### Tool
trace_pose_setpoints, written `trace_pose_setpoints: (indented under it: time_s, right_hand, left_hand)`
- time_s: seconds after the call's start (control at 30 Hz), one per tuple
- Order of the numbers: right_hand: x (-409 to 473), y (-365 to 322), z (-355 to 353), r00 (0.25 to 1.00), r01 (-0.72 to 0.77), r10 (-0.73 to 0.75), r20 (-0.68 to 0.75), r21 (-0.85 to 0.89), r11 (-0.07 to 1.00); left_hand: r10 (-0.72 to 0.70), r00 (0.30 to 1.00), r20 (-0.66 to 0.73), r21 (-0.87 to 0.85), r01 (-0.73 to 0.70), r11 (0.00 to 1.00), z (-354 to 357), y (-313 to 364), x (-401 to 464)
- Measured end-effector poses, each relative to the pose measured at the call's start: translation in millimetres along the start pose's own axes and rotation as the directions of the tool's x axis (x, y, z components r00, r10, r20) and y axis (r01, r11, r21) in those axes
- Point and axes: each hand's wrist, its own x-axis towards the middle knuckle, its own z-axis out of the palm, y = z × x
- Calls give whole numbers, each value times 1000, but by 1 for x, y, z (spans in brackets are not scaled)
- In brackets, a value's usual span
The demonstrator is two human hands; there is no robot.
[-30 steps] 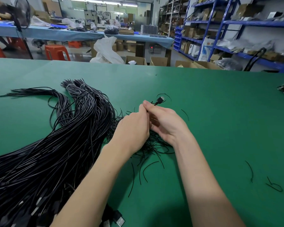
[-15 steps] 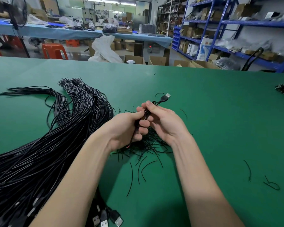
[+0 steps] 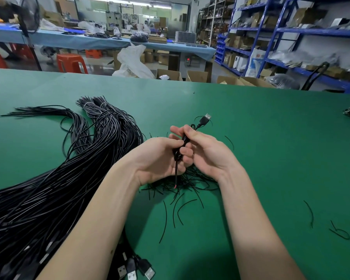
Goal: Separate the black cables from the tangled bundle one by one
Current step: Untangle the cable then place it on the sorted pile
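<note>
Cables, black and thin, lie in a large bundle [image 3: 55, 190] across the left of the green bench [image 3: 271, 150], their USB plugs [image 3: 137, 269] at the near edge. One folded USB cable [image 3: 185, 141] is held above the bench, between both hands. The left hand [image 3: 160, 158] curls its fingers round the folded lower part; the right hand [image 3: 208, 152] pinches it higher up, so each grip is closed on this cable. Its USB plug [image 3: 206, 118] sticks out beyond the fingers, and a bare tail with a red tip [image 3: 175, 186] hangs down towards a scatter of short black offcuts [image 3: 182, 186].

Likely risks: the hanging tail could snag the offcuts and drag them along, or a hard pull could tighten the small loop by the plug into a knot. A loose pinch could let the fold spring open.
</note>
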Motion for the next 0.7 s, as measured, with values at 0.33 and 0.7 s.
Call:
trace_pose_setpoints:
  time_s: [0.33, 0.7]
  right_hand:
    - [1, 5, -4, 998, 33, -40, 55, 118, 992]
    - [5, 10, -7, 997, 42, -47, 55, 88, 995]
  left_hand:
    - [-13, 996, 91, -141, 26, 990, -4, -1, 0]
    - [-65, 998, 6, -112, 65, 992, -6, -1, 2]
